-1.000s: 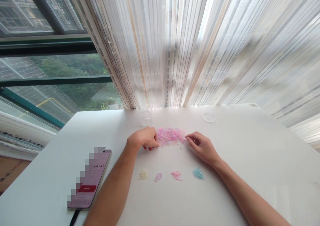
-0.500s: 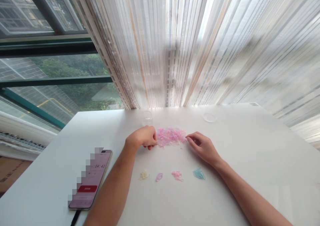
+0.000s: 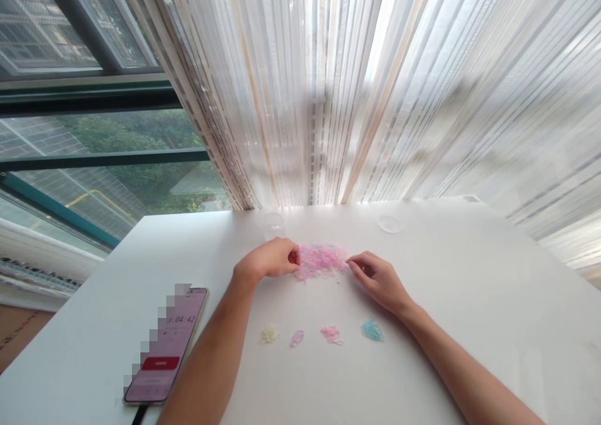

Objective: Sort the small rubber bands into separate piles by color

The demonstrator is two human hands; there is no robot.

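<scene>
A loose pile of tiny pink and pastel bands point(image 3: 323, 260), which look like small rubber bands, lies on the white table. My left hand point(image 3: 277, 257) is curled at the pile's left edge, fingertips drawn together against it. At the right edge, my right hand point(image 3: 373, 276) pinches thumb and forefinger by the outermost bands. Whatever either pinch holds is too small to make out. Nearer to me, four small heaps form a row: pale yellow bands point(image 3: 269, 335), lilac bands point(image 3: 297, 338), pink bands point(image 3: 332, 334) and teal bands point(image 3: 372, 330).
Behind my left hand stands a clear plastic cup point(image 3: 272, 223). A clear round lid point(image 3: 390, 224) lies at the back right. Left of my left forearm is a phone point(image 3: 164, 356) with a cable. A striped curtain point(image 3: 300, 99) hangs along the table's far edge.
My left hand has turned slightly, its fingertips now closer in at the pile's left edge. My right hand stays nearly where it was. The whole view has shifted a little.
</scene>
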